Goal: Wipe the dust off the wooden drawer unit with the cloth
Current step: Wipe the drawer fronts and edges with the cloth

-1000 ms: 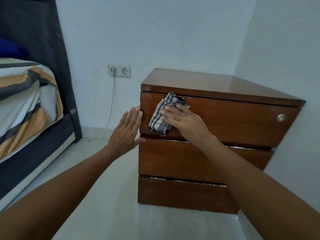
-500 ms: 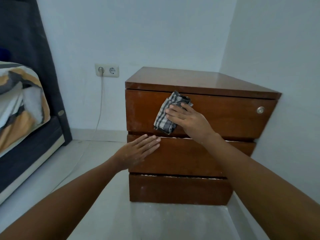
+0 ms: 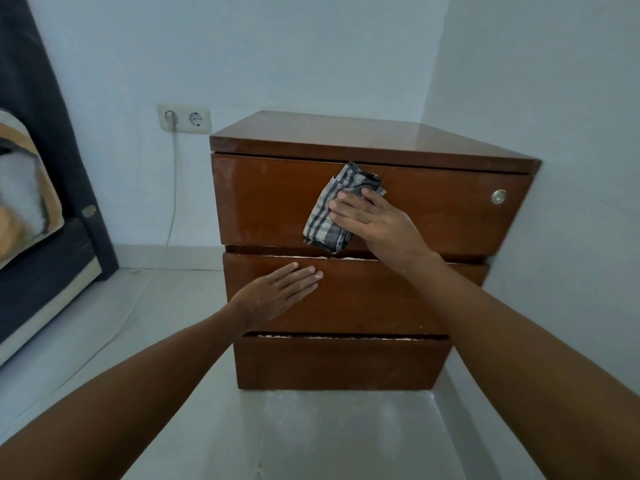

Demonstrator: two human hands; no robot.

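Note:
The wooden drawer unit (image 3: 433, 216) stands in the room corner, brown and glossy, with three drawer fronts. A folded grey checked cloth (image 3: 327, 216) lies flat against the top drawer front, near its middle. My right hand (image 3: 377, 223) presses on the cloth, fingers spread over its right half. Flat on the left part of the middle drawer front rests my left hand (image 3: 277, 292), fingers together and holding nothing. Pale dust shows along the gaps between the drawers.
A round metal lock (image 3: 498, 196) sits at the right end of the top drawer. A wall socket (image 3: 183, 118) with a white cable (image 3: 172, 209) is left of the unit. A bed with dark frame (image 3: 45, 271) fills the left edge. Walls close the unit's back and right.
My left hand went from the unit's left side down onto the middle drawer front. My right hand slid the cloth rightward along the top drawer. The camera view shifted left to right.

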